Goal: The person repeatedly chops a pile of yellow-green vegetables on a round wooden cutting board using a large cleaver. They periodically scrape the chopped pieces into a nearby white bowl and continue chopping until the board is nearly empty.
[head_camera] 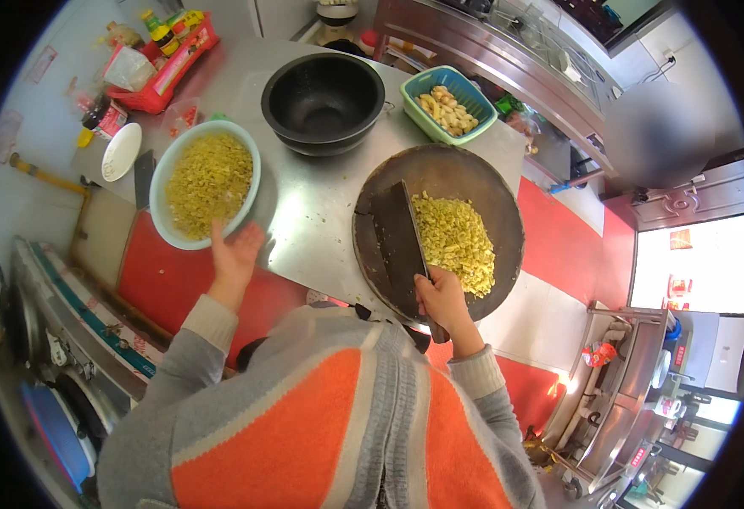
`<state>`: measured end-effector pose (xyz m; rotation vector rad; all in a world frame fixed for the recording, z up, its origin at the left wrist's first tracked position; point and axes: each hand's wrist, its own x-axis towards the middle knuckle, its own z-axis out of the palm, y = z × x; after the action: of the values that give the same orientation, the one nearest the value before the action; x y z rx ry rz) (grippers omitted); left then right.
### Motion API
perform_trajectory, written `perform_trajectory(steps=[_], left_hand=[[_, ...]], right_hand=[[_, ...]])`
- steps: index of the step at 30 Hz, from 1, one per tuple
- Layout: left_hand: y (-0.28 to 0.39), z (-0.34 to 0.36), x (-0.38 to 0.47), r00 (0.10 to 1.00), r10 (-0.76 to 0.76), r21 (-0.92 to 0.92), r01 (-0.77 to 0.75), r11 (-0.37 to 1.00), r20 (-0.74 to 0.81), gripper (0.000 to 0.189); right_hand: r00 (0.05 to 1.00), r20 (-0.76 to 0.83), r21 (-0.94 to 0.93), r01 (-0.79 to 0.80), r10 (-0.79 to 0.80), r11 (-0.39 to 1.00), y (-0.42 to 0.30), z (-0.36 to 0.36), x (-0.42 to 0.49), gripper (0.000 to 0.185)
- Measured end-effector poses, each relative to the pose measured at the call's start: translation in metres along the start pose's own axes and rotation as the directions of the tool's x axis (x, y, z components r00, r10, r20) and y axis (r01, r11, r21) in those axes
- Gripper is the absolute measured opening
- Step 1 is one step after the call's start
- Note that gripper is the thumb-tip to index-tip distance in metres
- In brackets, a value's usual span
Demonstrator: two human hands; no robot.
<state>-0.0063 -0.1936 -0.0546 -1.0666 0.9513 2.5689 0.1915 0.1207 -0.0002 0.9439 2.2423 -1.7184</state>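
Observation:
My right hand (441, 298) grips the handle of a dark, broad-bladed cleaver (399, 230). Its blade lies over the round wooden chopping block (439, 168), along the left side of a heap of finely chopped yellow-green vegetable (455, 242). At the near rim of a pale blue basin (252, 149) is my left hand (235, 254), fingers spread and nothing in it. Whether the fingertips touch the rim I cannot tell. More chopped yellow-green vegetable (210, 181) fills the basin.
A black bowl (322, 108) stands at the table's back, beside a green basket (420, 121) of peeled garlic cloves (448, 111). Leftward are a white dish (121, 151), a dark flat blade (145, 178) and a red basket (165, 83) of condiments. The steel table (308, 210) ends close before my body.

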Motion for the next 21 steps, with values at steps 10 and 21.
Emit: perform_trajectory(steps=[10, 21], left_hand=[[0.002, -0.016, 0.025, 0.986, 0.138, -0.031, -0.136, 0.990, 0.089, 0.031], [-0.069, -0.051, -0.069, 0.982, -0.131, 0.169, 0.107, 0.980, 0.137, 0.030]], right_hand=[[0.998, -0.068, 0.040, 0.010, -0.008, 0.999, -0.001, -0.040, -0.009, 0.021], [0.992, -0.020, 0.297, 0.123, -0.122, 0.947, -0.006, -0.030, -0.010, 0.022]])
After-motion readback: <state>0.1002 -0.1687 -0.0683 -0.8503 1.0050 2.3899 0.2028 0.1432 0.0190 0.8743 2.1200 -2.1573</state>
